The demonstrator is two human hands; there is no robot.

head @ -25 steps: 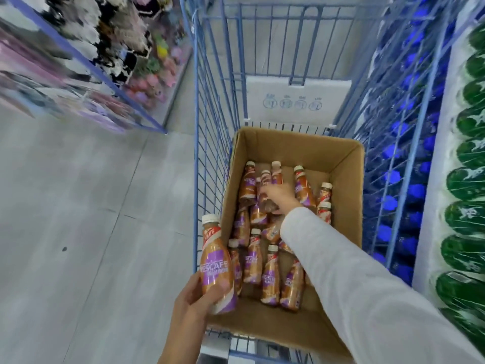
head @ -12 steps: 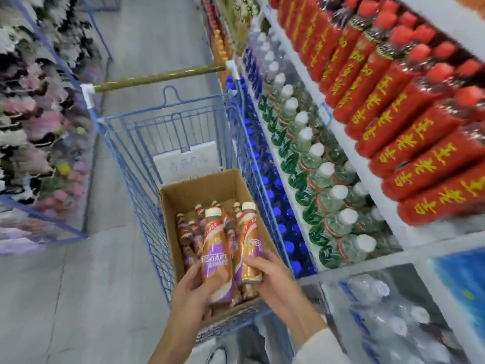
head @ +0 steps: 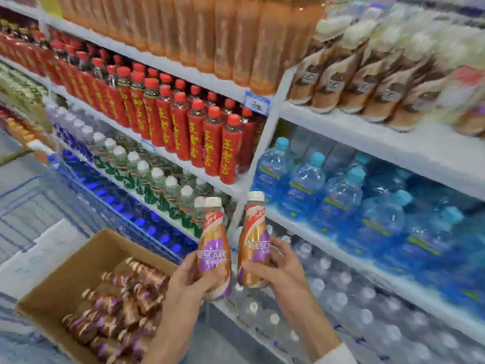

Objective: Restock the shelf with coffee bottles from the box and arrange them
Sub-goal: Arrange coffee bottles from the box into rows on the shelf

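Midway: left hand (head: 189, 278) and right hand (head: 275, 271) each wrap fingers round a coffee bottle (head: 214, 248), unshelved; below-left of fingers, box (head: 65, 274) holds many more.

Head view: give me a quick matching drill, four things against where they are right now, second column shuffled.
Things:
1. left coffee bottle
2. right coffee bottle
3. cardboard box
4. red-capped bottles

Places:
A. on a shelf, upper left
B. in the right hand
C. lower left, holding more coffee bottles
D. in the left hand

Pairs: 1-D, 2-B, 3-C, 4-A
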